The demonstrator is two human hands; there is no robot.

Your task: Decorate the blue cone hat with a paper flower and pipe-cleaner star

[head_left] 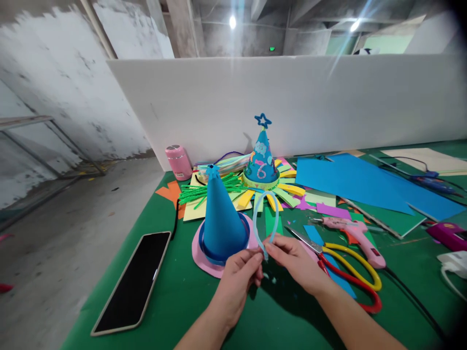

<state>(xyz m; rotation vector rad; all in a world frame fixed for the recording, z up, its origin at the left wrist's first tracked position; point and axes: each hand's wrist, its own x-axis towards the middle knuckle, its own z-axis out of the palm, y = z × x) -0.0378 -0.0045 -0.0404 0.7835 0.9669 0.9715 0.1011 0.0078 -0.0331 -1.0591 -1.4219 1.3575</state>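
Observation:
A light blue pipe cleaner is bent into an upright loop, its two ends brought together at the bottom. My left hand pinches it low down, fingers closed. On the other side my right hand grips it near the same spot between thumb and fingers. Just left of the loop a plain blue paper cone hat stands on a pink disc. Farther back is a decorated blue cone hat with a "6", a star on top and yellow and green strips around its base.
Scissors with red and yellow handles and a pink glue gun lie to the right. A phone lies at left, green pipe cleaners and a pink canister behind. Blue sheets cover the back right before a white panel.

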